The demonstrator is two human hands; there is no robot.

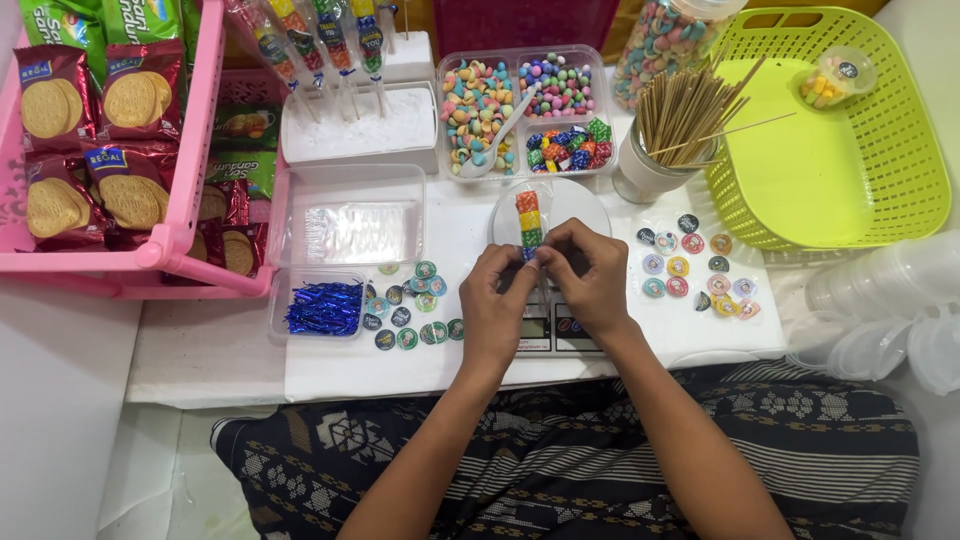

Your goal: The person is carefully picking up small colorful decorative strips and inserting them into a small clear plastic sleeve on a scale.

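Head view: both hands' fingers point(548, 258) pinch candy skewer point(528, 221).

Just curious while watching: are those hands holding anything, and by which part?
Both the left hand and right hand pinch the lower end of a clear bag of stacked colourful candies, near its neck, above a small scale.

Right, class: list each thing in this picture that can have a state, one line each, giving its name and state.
left hand: pinching the candy packet's lower end
right hand: pinching the same end
candy packet: filled, lying on the scale
green basket: holds one small tub
skewer cup: full, upright
blue twist-tie tray: open, filled
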